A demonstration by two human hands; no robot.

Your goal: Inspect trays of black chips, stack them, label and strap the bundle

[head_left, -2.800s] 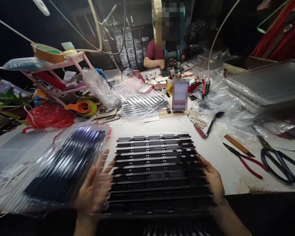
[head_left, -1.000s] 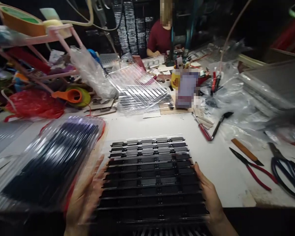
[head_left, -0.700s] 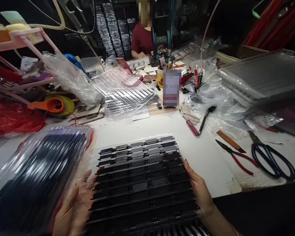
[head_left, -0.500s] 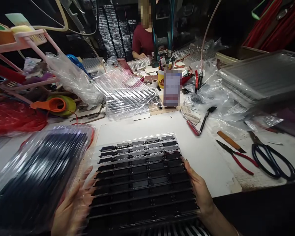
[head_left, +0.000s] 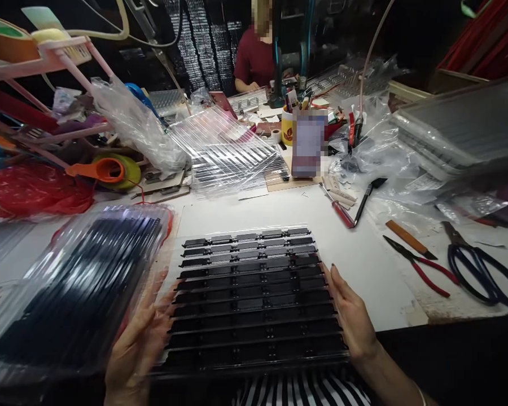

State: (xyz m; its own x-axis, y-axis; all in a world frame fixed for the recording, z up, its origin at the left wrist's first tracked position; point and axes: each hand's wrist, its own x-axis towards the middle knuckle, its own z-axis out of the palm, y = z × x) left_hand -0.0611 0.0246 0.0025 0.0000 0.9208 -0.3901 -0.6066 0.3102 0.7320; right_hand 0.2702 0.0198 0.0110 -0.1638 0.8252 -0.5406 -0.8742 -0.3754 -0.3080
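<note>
Between my two hands is a clear plastic tray [head_left: 254, 304] carrying rows of black, toothed, comb-like strips. It lies over the front edge of the white worktop. My left hand [head_left: 138, 332] grips its left side, the fingers partly seen through clear plastic. On the right side, my right hand [head_left: 355, 316] holds the edge with the thumb up and the other fingers mostly hidden. Close to my left hand stands a stack of similar clear trays [head_left: 88, 287] filled with dark strips.
Red-handled pliers [head_left: 419, 268], scissors [head_left: 485, 270], a brown-handled blade [head_left: 410, 239] and a screwdriver [head_left: 341, 211] lie at right. Behind are a phone [head_left: 308, 145], a yellow mug [head_left: 287, 127] and clear trays [head_left: 232, 152]. A pink rack [head_left: 63, 53] stands left. A person [head_left: 256, 59] sits opposite.
The view has turned slightly left, so the whole scene sits further right and a little higher. Both hands keep hold of the tray, whose near edge appears higher in view.
</note>
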